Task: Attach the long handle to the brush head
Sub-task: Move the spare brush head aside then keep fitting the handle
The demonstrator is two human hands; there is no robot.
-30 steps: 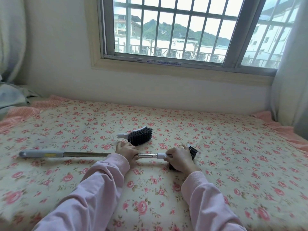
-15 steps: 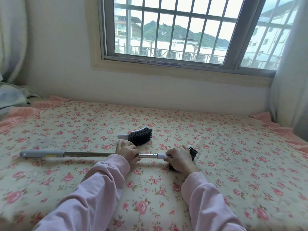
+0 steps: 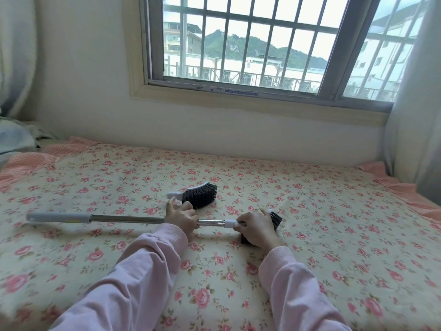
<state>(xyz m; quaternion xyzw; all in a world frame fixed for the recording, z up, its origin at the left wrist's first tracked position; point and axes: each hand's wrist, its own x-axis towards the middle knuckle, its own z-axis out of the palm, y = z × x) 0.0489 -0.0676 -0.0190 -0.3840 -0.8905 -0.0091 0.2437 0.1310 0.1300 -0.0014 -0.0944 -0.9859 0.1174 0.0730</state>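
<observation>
Head view, the only one.

- I am lying the long handle flat across the flowered sheet, and everything here is placed against it.
- My left hand is wrapping round the metal shaft a little short of its right end, fingers curled over the top. One finger is lifting away from the handle toward the spare brush.
- My right hand is at the handle's right end, fingers curling over the brush head. Only its black bristles are showing past my knuckles.
- The white collar is sitting between my hands with the shaft tip running into it. I cannot tell how deep it is seated or whether it is locked.
- The grey grip is at the handle's far left end, resting on the sheet.
- The spare brush is lying just beyond the handle, on the window side, close to my left hand but not held.

Change over the last second:
- Almost nothing is moving. Both hands are keeping their holds.
- The handle is staying on the same line.
- The gap at the collar is not visibly closing.

My reading:
- I am pressing or twisting the joint home, not repositioning.
- The attachment is nearly made but not yet confirmed.
- A firm push along the handle's axis is probably what is left.
</observation>
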